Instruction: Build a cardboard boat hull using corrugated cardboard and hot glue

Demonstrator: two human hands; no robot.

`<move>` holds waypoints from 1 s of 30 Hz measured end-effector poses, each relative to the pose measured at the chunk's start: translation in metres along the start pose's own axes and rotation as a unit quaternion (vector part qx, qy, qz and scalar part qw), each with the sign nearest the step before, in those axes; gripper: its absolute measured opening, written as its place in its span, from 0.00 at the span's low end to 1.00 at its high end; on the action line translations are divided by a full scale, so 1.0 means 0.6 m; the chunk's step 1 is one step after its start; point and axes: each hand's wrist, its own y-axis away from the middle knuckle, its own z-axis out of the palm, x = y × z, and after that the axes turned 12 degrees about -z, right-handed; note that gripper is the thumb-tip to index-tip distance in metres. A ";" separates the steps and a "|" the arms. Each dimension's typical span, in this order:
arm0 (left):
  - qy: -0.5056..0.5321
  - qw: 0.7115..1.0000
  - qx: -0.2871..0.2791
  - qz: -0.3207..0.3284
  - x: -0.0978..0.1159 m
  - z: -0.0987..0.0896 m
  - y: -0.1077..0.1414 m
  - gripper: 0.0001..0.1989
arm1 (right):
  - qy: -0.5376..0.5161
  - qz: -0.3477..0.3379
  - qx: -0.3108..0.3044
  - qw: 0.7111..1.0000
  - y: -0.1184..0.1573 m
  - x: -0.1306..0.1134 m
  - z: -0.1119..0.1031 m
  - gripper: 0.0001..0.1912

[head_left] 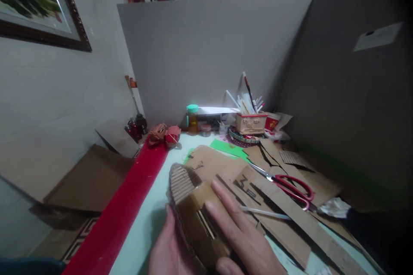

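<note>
Between my two hands is a long, rounded cardboard piece. Its far tip shows bare corrugations, and a glossy brown tape-like surface covers the nearer part. Thin pale sticks lie in a slot on its top. My left hand cups it from below and the left side, thumb along its edge. On its top right my right hand presses with fingers laid over the raised part, beside the slot. The underside of the piece and most of the left fingers are hidden.
Red-handled scissors lie part open on cut cardboard sheets to the right. A red strip runs along the left table edge. Behind stand a jar with a green lid and a box of sticks and brushes.
</note>
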 end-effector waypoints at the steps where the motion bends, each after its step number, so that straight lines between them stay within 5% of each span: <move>1: -0.004 1.000 0.005 -0.005 0.003 -0.002 0.002 0.23 | 0.012 -0.015 0.006 1.000 0.000 0.004 0.003 0.31; 12: 0.004 1.000 0.006 0.003 0.001 0.007 -0.003 0.19 | 0.007 0.000 -0.026 1.000 0.001 0.007 0.000 0.35; 20: -0.021 0.993 0.056 0.105 0.002 0.022 -0.020 0.27 | -0.036 0.072 0.001 0.997 -0.003 -0.012 -0.046 0.33; 23: -0.025 0.980 0.115 0.159 0.007 0.040 -0.022 0.30 | -0.066 0.173 0.024 0.982 -0.002 -0.013 -0.055 0.30; 27: -0.018 0.960 0.161 0.227 0.016 0.052 -0.019 0.26 | -0.149 0.364 -0.011 0.920 -0.010 -0.017 -0.068 0.32; 30: -0.015 0.951 0.173 0.256 0.017 0.050 -0.016 0.23 | -0.185 0.398 -0.053 0.897 -0.020 -0.021 -0.069 0.34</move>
